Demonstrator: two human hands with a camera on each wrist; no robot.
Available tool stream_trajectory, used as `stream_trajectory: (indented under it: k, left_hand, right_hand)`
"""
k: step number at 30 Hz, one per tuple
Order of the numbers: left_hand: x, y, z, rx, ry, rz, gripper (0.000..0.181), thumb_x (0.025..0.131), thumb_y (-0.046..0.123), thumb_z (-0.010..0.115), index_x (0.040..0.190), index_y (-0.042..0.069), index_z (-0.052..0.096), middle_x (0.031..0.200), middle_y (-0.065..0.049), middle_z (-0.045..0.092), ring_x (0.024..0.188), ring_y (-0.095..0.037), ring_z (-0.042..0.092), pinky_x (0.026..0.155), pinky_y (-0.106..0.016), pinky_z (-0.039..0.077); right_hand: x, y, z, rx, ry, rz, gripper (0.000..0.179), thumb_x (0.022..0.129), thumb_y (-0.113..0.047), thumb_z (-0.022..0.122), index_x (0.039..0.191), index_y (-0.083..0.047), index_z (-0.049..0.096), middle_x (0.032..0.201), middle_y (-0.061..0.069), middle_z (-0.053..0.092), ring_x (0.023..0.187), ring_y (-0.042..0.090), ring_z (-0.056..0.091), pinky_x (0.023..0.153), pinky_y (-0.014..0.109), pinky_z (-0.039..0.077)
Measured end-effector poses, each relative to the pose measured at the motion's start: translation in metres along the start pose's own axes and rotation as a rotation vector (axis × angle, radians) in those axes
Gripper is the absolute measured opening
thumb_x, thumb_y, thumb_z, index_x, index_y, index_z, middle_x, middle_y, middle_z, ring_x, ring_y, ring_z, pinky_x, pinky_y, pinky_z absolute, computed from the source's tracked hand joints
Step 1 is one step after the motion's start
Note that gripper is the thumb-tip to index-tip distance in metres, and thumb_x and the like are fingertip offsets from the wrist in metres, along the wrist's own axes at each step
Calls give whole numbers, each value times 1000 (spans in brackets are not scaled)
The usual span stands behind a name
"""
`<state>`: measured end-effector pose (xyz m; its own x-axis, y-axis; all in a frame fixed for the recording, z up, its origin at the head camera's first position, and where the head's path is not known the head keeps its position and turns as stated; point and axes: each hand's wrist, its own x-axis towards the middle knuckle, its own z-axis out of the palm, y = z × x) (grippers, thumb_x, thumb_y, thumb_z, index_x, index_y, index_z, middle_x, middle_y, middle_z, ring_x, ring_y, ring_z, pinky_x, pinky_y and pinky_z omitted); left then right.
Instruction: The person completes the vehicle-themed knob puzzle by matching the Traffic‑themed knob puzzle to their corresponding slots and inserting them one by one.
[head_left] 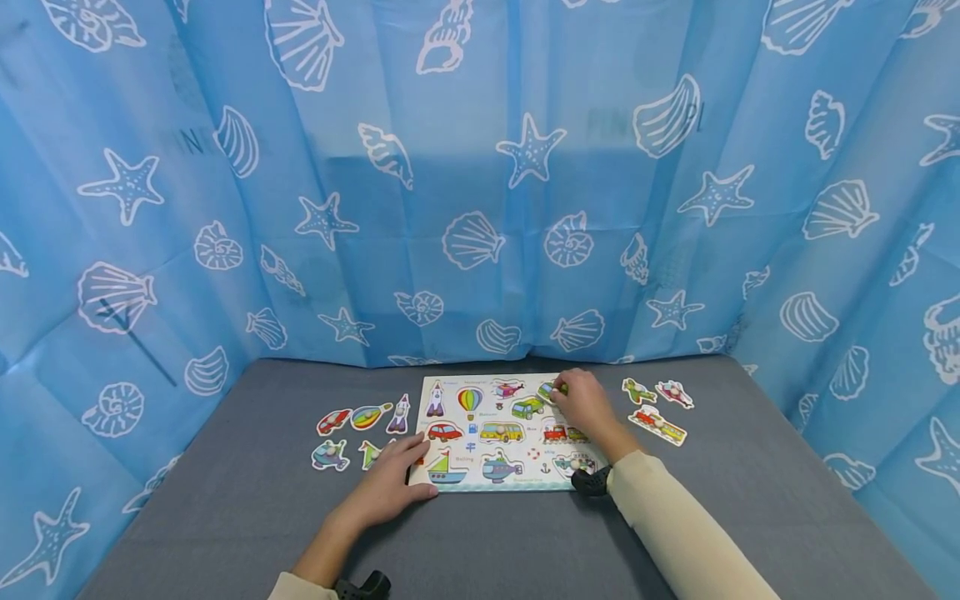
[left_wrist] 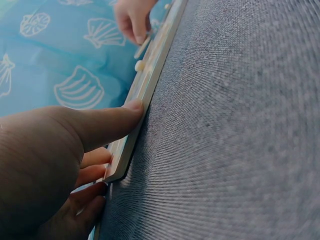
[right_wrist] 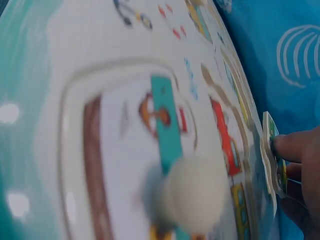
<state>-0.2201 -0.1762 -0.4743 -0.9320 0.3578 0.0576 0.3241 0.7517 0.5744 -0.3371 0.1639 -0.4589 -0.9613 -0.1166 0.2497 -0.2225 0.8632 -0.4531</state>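
Observation:
My right hand (head_left: 585,404) pinches a green car puzzle piece (head_left: 549,391) over the upper right of the white puzzle board (head_left: 471,485). In the right wrist view that piece (right_wrist: 270,155) stands tilted between thumb and fingers, close over the board. My left hand (head_left: 390,483) rests at the board's near left corner. Its thumb (left_wrist: 112,122) lies straight against the front edge, and its fingers reach along the left edge. A bus piece (head_left: 512,432) and a ship piece (right_wrist: 127,150), each with a knob, sit in the board.
Left of the board lie a red car (head_left: 333,422), a balloon (head_left: 367,417), a rocket (head_left: 399,413), a submarine (head_left: 330,455) and a partly hidden sailboat piece (head_left: 369,454). To its right are an airplane (head_left: 638,391), a helicopter (head_left: 675,394) and a train piece (head_left: 657,424). A blue curtain (head_left: 480,317) borders the grey table.

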Motion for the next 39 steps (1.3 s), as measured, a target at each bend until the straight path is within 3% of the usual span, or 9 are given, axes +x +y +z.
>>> stream_trajectory:
  k: [5,16,25,39]
  left_hand:
    - [0,0,0,2,-2,3,71,85,37,74,142,3,49,149,-15,41,138,-44,29,109,-60,25]
    - [1,-1,1,3,-9,-4,72,85,38,74,142,4,49,149,-14,40,138,-43,29,109,-59,24]
    - [1,-2,1,-4,-17,-5,73,85,40,74,143,4,48,149,-15,40,138,-43,29,109,-60,25]
    - [1,-2,0,-5,-4,-3,72,85,38,74,142,3,48,149,-15,40,138,-43,28,109,-60,24]
  right_hand:
    - [1,-9,5,25,-15,29,9,88,-15,71,90,-7,68,98,9,63,95,27,57,84,46,47]
    - [-2,-27,13,68,-31,39,11,87,-16,74,84,-10,66,91,5,60,83,22,52,74,40,45]
    - [-6,-34,18,103,-45,24,10,88,-16,73,86,-10,65,92,5,60,84,22,52,78,40,45]
    - [-8,-39,22,57,-51,-21,10,86,-14,74,86,-11,65,90,3,60,83,21,51,76,40,44]
